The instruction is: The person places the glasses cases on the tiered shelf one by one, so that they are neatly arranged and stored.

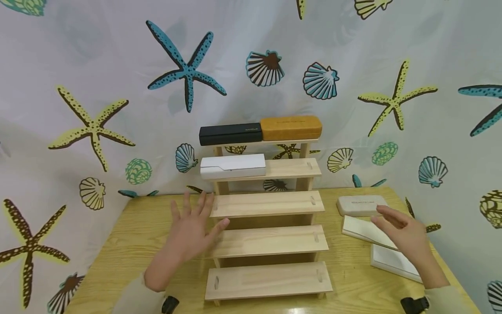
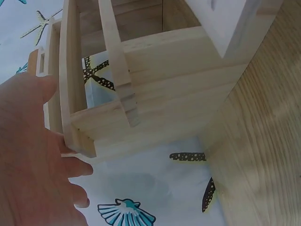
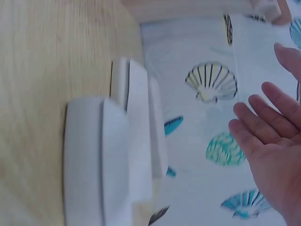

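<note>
A stepped wooden rack (image 1: 270, 242) stands in the middle of the table. Beside its left edge my left hand (image 1: 188, 235) is spread, fingers straight and holding nothing; whether it touches the wood I cannot tell. On the top step lie a black case (image 1: 230, 134) and an orange-tan case (image 1: 291, 127), end to end. One step down, a white case (image 1: 233, 165) occupies the left half. At right, my bare right hand (image 1: 408, 235) hovers over an off-white lettered case (image 1: 361, 205), a cream case (image 1: 364, 229) and a white case (image 1: 394, 261), partly covering them in the head view.
The wooden tabletop (image 1: 145, 231) extends left and right of the rack. Close behind hangs a pale cloth (image 1: 117, 52) printed with starfish and shells, which also runs along both sides. The lower three steps have bare boards.
</note>
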Motion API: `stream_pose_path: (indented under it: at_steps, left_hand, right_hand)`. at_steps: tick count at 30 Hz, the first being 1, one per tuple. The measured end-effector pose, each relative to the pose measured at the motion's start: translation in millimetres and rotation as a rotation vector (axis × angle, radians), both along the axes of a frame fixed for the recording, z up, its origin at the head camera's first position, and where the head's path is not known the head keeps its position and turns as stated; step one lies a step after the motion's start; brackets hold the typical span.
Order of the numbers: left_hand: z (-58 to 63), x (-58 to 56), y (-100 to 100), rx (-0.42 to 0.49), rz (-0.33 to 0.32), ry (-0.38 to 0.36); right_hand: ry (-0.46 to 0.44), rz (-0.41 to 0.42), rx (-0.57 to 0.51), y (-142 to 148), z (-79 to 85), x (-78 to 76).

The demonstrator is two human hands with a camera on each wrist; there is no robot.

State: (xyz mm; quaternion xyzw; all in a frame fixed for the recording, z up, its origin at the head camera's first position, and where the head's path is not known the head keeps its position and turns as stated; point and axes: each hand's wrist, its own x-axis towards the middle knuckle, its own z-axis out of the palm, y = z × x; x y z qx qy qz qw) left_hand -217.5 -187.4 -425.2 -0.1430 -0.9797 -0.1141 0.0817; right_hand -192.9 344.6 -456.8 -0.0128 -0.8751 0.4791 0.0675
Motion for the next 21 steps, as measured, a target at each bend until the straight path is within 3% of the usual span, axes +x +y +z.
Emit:
stream_pose_path:
  at_steps: [4,8,17,21]
  left_hand:
    - [-5.4,0.1,3,0.014,-0.005,0.007]
    - [-7.3,0.1,5,0.028,-0.002,0.015]
    - [-6.0,1.6,6,0.045,-0.017,0.003]
    - [-5.5,2.0,6,0.055,-0.023,0.002]
  right_hand:
    - [-0.006,-0.058,-0.060,30,-11.7,10.3]
    - [-0.053,-0.097,-0.007,52,-21.6,19.7]
    - [-0.246,-0.179,0.103,84,-44.2,35.7]
    - [-0.335,-0.165,0.127,92,-51.1,39.0]
